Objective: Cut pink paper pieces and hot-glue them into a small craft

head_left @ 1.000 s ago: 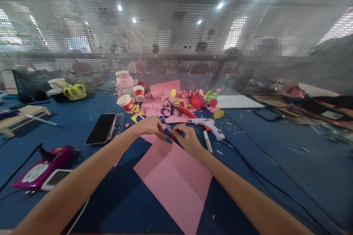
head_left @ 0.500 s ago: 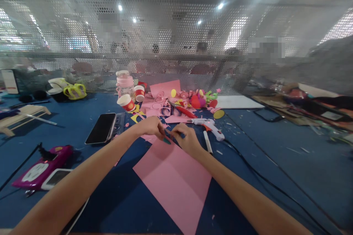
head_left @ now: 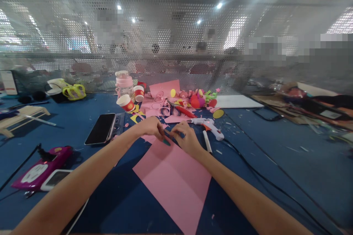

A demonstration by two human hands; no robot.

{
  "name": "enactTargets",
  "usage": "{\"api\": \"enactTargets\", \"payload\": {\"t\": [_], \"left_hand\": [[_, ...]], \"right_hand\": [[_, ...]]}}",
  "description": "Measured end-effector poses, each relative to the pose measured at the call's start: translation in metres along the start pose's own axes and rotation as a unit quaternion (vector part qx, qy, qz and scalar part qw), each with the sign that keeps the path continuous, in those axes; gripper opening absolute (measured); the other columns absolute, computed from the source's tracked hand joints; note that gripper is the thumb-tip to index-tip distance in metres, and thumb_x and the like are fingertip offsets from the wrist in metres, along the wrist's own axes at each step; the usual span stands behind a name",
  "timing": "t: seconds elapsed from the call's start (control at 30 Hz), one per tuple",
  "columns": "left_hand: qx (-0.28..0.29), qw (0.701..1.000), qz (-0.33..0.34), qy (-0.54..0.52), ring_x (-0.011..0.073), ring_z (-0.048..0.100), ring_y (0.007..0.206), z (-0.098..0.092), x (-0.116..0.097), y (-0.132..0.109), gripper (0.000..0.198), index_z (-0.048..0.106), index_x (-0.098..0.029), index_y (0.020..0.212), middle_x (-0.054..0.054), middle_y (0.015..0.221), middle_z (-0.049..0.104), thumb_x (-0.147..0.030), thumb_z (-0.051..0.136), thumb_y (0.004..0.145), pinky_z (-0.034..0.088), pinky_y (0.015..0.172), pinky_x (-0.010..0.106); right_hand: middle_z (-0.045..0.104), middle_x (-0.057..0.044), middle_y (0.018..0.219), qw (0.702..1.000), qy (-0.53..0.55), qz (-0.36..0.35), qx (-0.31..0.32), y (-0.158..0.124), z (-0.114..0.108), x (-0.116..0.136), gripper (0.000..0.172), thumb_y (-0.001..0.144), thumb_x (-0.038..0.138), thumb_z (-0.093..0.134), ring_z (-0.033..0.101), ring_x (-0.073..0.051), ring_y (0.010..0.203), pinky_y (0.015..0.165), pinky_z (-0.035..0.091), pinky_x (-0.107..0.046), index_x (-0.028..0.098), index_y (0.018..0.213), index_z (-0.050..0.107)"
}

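Note:
A pink sheet of paper (head_left: 172,180) lies on the blue table (head_left: 275,176) in front of me. My left hand (head_left: 151,127) and my right hand (head_left: 185,136) meet just above its far corner, fingers pinched together. Between the fingertips is a small teal piece (head_left: 166,141) that I cannot make out clearly. Both hands are closed in a pinch on it. A white and orange glue gun (head_left: 207,124) lies just right of my right hand.
A black phone (head_left: 100,128) lies left of my hands, and a magenta device (head_left: 41,167) sits nearer the left edge. Red paper cups (head_left: 127,102), a pink bottle (head_left: 124,82), red scissors (head_left: 182,110) and coloured paper scraps crowd the far middle. A black cable (head_left: 264,180) runs right. A perforated metal screen (head_left: 176,44) backs the table.
My fingertips have drawn closer together over the small teal piece. The arms and the pink sheet have hardly moved.

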State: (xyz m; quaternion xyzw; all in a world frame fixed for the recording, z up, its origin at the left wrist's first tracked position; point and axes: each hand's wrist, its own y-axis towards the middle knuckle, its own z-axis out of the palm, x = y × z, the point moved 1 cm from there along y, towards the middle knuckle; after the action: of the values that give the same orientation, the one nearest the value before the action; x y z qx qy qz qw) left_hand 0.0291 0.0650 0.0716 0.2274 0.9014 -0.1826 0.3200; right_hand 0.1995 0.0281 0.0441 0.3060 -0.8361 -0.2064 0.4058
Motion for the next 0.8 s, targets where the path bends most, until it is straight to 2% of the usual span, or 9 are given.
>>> {"api": "enactTargets", "payload": {"t": [0.37, 0.53, 0.6, 0.7, 0.8], "left_hand": [[-0.009, 1.0, -0.011, 0.006, 0.0118, 0.051, 0.058, 0.001, 0.0, 0.0, 0.026, 0.071, -0.016, 0.065, -0.001, 0.057, 0.063, -0.029, 0.073, 0.043, 0.035, 0.054, 0.021], [-0.019, 0.999, -0.029, 0.006, 0.0131, 0.052, 0.059, 0.0, 0.0, 0.0, 0.026, 0.071, -0.016, 0.064, 0.0, 0.059, 0.064, -0.027, 0.074, 0.041, 0.036, 0.055, 0.021], [-0.026, 0.998, -0.048, 0.009, 0.0136, 0.052, 0.059, 0.0, -0.002, -0.001, 0.027, 0.071, -0.015, 0.065, 0.0, 0.059, 0.064, -0.026, 0.073, 0.041, 0.036, 0.055, 0.022], [-0.023, 0.998, -0.061, 0.008, 0.0138, 0.052, 0.058, 0.001, -0.006, -0.002, 0.03, 0.071, -0.013, 0.068, 0.0, 0.057, 0.063, -0.027, 0.073, 0.041, 0.037, 0.054, 0.022], [-0.023, 0.998, -0.061, 0.015, 0.0139, 0.053, 0.057, 0.002, -0.008, -0.003, 0.03, 0.07, -0.014, 0.068, 0.0, 0.057, 0.063, -0.028, 0.072, 0.041, 0.037, 0.053, 0.021]], "right_hand": [[0.058, -0.001, 0.062, 1.0, -0.018, -0.019, 0.017, 0.001, 0.0, -0.002, 0.016, 0.077, 0.022, 0.056, 0.045, -0.016, 0.069, 0.062, 0.035, -0.028, 0.02, 0.061, 0.057], [0.057, -0.002, 0.063, 0.994, -0.094, -0.057, 0.026, 0.001, -0.001, -0.002, 0.02, 0.082, 0.026, 0.05, 0.045, -0.016, 0.068, 0.065, 0.033, -0.029, 0.019, 0.064, 0.057], [0.058, -0.004, 0.07, 0.983, -0.165, -0.079, 0.033, 0.0, -0.001, 0.003, 0.02, 0.084, 0.028, 0.045, 0.044, -0.017, 0.074, 0.07, 0.031, -0.031, 0.019, 0.072, 0.058], [0.058, -0.006, 0.092, 0.957, -0.275, -0.083, 0.034, -0.002, 0.002, 0.014, 0.019, 0.084, 0.031, 0.045, 0.041, -0.022, 0.088, 0.078, 0.026, -0.037, 0.022, 0.083, 0.061], [0.053, -0.004, 0.105, 0.945, -0.32, -0.063, 0.034, -0.003, 0.007, 0.02, 0.016, 0.081, 0.027, 0.048, 0.035, -0.026, 0.095, 0.082, 0.022, -0.042, 0.026, 0.082, 0.064]]}}
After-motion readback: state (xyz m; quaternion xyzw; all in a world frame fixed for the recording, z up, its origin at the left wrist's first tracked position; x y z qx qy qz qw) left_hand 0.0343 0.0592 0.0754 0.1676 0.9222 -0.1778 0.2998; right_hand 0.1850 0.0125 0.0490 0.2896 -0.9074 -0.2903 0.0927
